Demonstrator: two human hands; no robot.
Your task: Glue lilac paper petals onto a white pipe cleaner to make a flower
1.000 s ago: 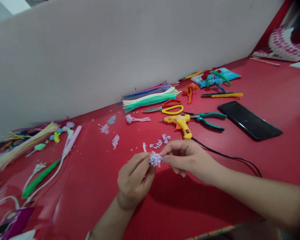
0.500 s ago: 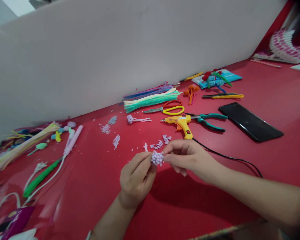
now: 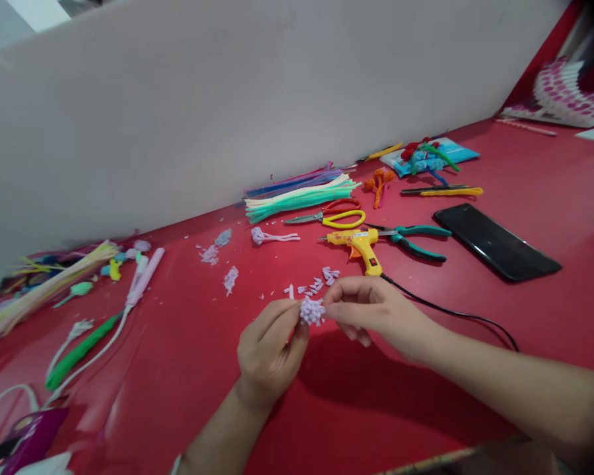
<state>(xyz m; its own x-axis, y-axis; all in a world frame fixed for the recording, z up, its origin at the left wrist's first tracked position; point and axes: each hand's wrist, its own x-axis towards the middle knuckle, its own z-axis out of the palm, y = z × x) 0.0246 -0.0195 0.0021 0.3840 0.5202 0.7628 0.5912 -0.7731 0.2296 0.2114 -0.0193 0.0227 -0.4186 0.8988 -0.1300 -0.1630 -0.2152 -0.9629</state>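
My left hand (image 3: 272, 346) is closed around a small lilac pipe-cleaner flower (image 3: 311, 311), a rounded cluster of short fuzzy tips; its lower part is hidden in the fingers. Thumb and forefinger of my right hand (image 3: 361, 309) pinch at the cluster's right edge. Whether a separate bit sits between those fingertips is too small to tell. Just beyond the hands lie short cut lilac pieces (image 3: 317, 285). A finished-looking lilac pipe-cleaner flower with two pale stems (image 3: 277, 237) rests farther back on the red table (image 3: 178, 356).
Behind the hands lie a yellow glue gun (image 3: 354, 239) with a black cord, scissors (image 3: 344, 218), teal-handled pliers (image 3: 420, 241) and pipe-cleaner bundles (image 3: 301, 198). A black phone (image 3: 495, 241) is at right. Leftward are a pink corded tool (image 3: 146, 277) and fuzz scraps (image 3: 230, 280).
Both hands stay almost in place around the lilac flower. My right fingertips have shifted very slightly at its edge. The things on the table look the same.
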